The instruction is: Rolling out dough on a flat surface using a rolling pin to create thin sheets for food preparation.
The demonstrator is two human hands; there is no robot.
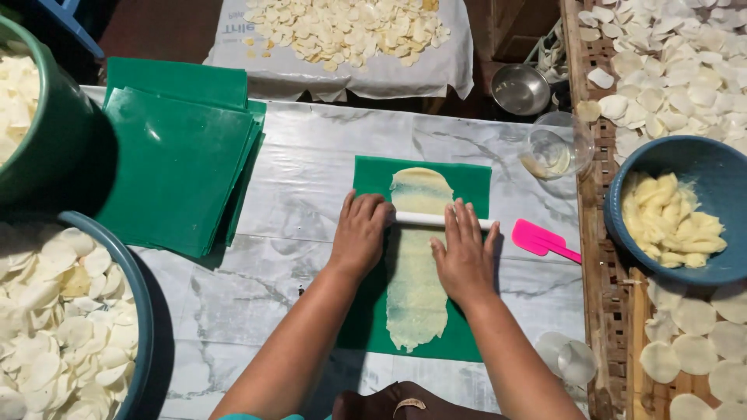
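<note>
A long strip of pale dough (417, 295) lies flattened on a green plastic sheet (467, 183) in the middle of the marble-patterned table. Across the strip lies a thin white rolling pin (419, 220). My left hand (359, 233) presses flat on the pin's left end, fingers together and pointing away from me. On the right part of the pin rests my right hand (465, 253), palm down and fingers spread slightly. Both forearms reach in from the bottom edge.
A stack of green sheets (175, 159) lies at left. Tubs of pale round discs (62, 319) stand at far left. A pink spatula (541, 241), a glass bowl (556, 148), a metal bowl (520, 88) and a blue bowl of dough pieces (673, 214) sit at right, beside woven trays of discs (669, 70).
</note>
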